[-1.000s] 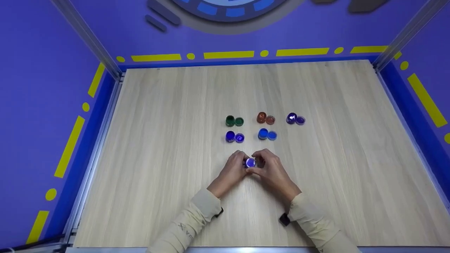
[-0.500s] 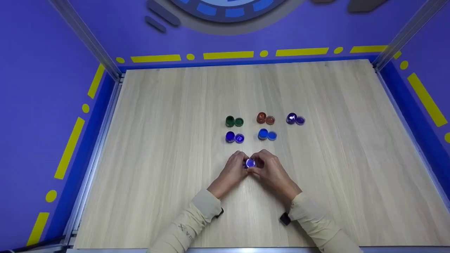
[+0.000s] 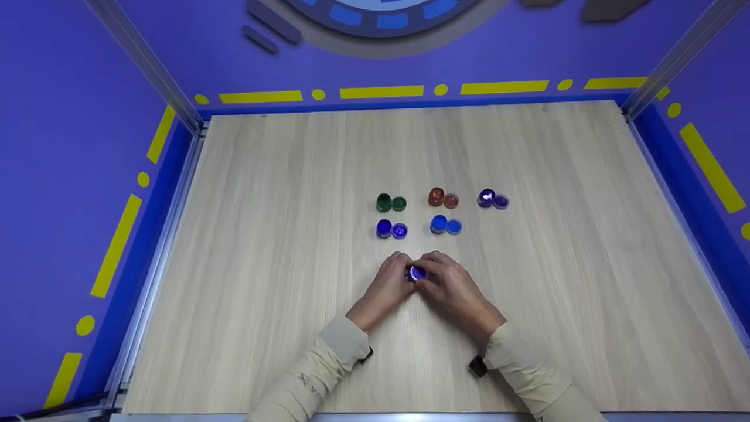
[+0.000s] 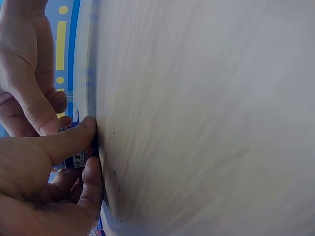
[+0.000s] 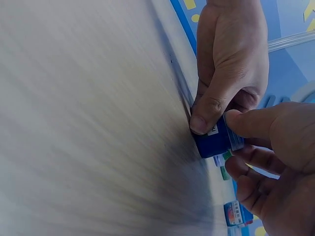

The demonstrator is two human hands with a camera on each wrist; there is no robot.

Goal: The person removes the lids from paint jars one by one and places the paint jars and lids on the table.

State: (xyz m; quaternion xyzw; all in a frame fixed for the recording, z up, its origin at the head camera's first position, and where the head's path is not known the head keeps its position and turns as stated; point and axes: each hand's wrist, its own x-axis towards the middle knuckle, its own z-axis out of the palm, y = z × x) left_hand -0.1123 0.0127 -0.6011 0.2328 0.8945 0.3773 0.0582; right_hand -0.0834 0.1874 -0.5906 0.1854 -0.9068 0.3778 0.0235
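Between my hands, at the near middle of the table, stands a small blue-purple paint jar (image 5: 211,143) with a printed label. My left hand (image 3: 389,280) grips the jar's body from the left, its thumb across the label in the left wrist view. From the right, my right hand (image 3: 454,286) pinches the clear screw lid (image 5: 236,140) on the jar's top, thumb on the near side. The lid sits on the jar; how tightly cannot be told. Fingers partly cover both the jar and lid in the head view.
Several uncapped paint jars stand beyond my hands, each with its lid beside it: green (image 3: 384,202), orange-brown (image 3: 436,197), purple (image 3: 486,198), violet-blue (image 3: 384,228) and bright blue (image 3: 439,223). Blue-purple panels enclose the wooden table (image 3: 281,234).
My right fingers have shifted left and closed in over the lid, covering more of the jar's top. The left hand stays where it was.
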